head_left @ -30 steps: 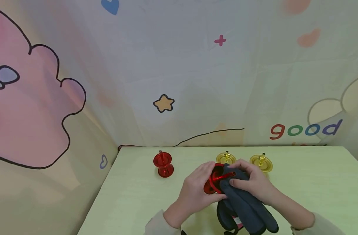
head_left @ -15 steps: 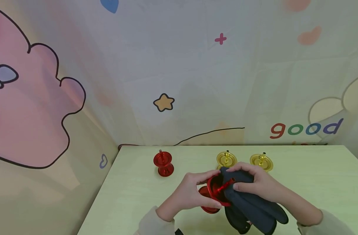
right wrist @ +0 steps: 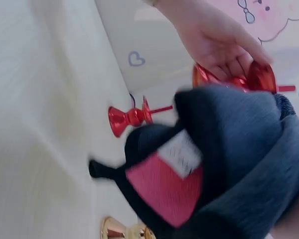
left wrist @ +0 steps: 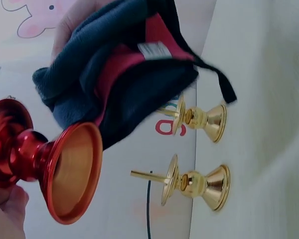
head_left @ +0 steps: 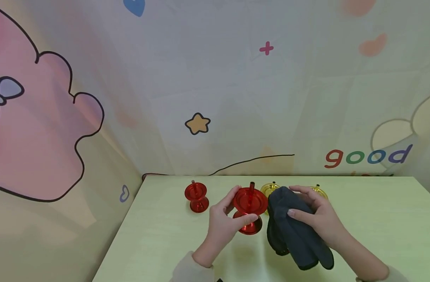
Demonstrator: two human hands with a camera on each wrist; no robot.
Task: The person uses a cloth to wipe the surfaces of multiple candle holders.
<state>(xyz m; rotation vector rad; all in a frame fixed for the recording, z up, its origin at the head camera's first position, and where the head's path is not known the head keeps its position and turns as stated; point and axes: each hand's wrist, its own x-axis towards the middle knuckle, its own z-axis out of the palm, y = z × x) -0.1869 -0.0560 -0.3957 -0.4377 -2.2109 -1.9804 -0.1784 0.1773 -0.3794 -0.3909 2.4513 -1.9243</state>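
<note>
- Dark cloth (head_left: 296,231): pinched between right hand's (head_left: 322,217) thumb and fingers; just right of red candle holder (head_left: 251,203), contact unclear.
- Left hand (head_left: 224,221): nearer; thumb and fingers grip red candle holder.
- Red candle holder: above table (head_left: 158,246), long axis near upright.

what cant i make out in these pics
- Head: most of the right gold candlestick, hidden behind the right hand.
- Left wrist: the top of the held red candlestick, cut off by the left edge.
- Right wrist: print on the white label of the dark cloth, too blurred to read.
</note>
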